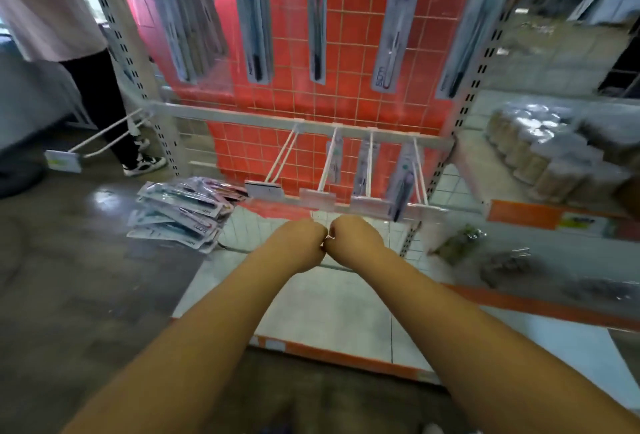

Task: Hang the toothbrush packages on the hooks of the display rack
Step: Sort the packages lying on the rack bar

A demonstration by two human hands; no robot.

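Hands: the left hand (299, 243) and right hand (356, 238) were curled into fists, knuckles touching, holding no package that showed.
Packages: a loose stack (183, 213) lay on the shelf edge (311, 295), left of the hands.
Hooks: the lower row (325, 165) was partly filled.
Risk: the overhanging stack could probably slide to the floor if nudged; blur made hook tips easy to miss.
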